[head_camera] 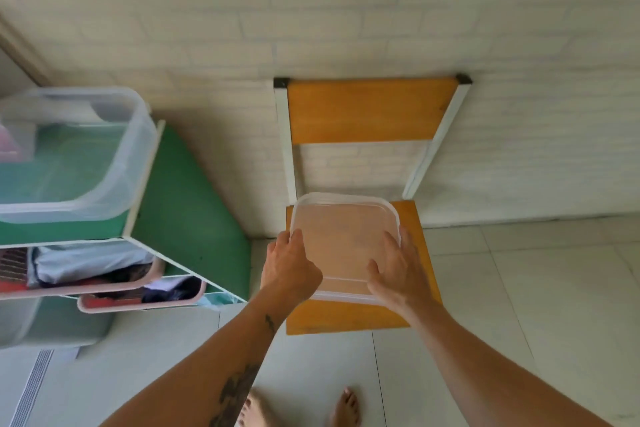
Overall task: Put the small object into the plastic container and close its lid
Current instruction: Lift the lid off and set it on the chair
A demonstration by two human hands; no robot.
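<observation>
A clear square plastic container (343,239) with its lid on rests on the orange seat of a chair (349,317). My left hand (289,269) grips the container's left edge with curled fingers. My right hand (394,270) lies flat on the lid's right side, fingers spread and pressing on it. No small object shows through the cloudy plastic; I cannot tell whether one is inside.
The chair's orange backrest (370,111) stands against a white brick wall. To the left is a green shelf unit (187,204) carrying a large clear bin (79,149) and pink baskets (138,303) of clothes. My bare feet (346,407) stand on pale floor tiles.
</observation>
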